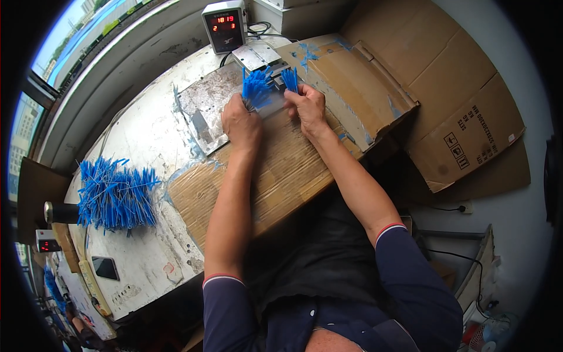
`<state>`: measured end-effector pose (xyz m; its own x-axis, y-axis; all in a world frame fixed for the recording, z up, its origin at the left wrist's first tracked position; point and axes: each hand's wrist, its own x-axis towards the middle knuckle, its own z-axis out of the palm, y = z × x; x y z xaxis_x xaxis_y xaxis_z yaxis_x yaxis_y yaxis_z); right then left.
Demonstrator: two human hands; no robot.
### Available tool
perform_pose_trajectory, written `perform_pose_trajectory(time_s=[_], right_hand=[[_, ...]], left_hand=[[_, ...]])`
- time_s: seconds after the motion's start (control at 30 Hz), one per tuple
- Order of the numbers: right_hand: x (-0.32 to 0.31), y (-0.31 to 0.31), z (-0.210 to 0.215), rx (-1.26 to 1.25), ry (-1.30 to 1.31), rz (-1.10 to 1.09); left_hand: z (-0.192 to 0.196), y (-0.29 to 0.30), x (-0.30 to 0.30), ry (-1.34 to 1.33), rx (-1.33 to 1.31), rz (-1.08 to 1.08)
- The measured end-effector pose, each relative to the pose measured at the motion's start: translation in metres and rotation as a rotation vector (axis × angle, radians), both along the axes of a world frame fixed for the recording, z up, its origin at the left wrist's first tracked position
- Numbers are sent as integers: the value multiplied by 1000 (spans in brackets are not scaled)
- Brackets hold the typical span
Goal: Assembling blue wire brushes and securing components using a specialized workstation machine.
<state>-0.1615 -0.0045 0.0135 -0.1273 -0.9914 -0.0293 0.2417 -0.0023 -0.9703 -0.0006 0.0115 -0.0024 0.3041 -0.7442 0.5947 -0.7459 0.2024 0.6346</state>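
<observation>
My left hand (239, 123) is closed around a thick bundle of thin blue strips (256, 88), whose blue ends fan out above the fist. Just to its right, my right hand (308, 108) pinches a smaller bunch of blue strips (290, 78) between thumb and fingers. The two bunches stand close together, in front of a small metal machine (258, 57) with a flat plate on top. Whether either bunch touches the machine I cannot tell. Both forearms pass over a worn cardboard sheet (281, 161) at the bench's near edge.
A large heap of the same blue strips (117, 196) lies on the white bench (158, 258) at left, beside a dark cylinder (61, 212). A phone (105, 268) rests nearer. A counter with red digits (225, 28) stands at the back. Cardboard boxes (352, 88) fill the right.
</observation>
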Motion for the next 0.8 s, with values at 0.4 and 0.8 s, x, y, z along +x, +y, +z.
perform_pose_trajectory(time_s=[0.4,0.8], right_hand=[[-10,11,6,87,-70,56],[-8,20,12,53,4,227]], left_hand=[[0,-1,0,-24,41,2],[1,-2,0,97,-20,27]])
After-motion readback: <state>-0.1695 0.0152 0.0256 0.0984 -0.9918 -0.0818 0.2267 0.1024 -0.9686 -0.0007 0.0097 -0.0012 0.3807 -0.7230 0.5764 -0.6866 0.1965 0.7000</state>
